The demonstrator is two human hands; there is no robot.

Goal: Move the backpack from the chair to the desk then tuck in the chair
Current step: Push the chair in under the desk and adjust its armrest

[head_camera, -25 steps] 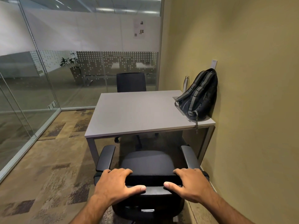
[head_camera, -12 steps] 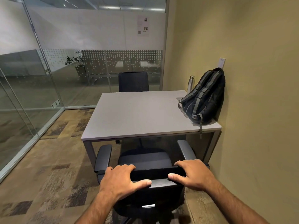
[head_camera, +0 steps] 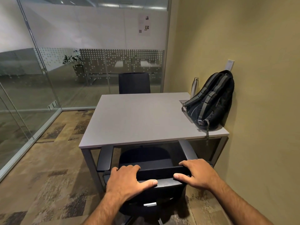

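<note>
We curl our left hand point(head_camera: 125, 181) and right hand point(head_camera: 197, 173), fingers closed over the office chair's point(head_camera: 146, 159) backrest top at the grey tabletop point(head_camera: 138, 117), while the black backpack point(head_camera: 212, 101) leans against the wall.

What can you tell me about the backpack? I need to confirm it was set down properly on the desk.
The backpack is black, apparently fabric, with grey straps running down its front. It stands roughly upright at the desk's near right corner, its back leaning on the yellow wall. One loose grey strap hangs over the desk edge. A metal bottle stands just behind it; whether they touch is unclear. Neither hand touches it.
</note>
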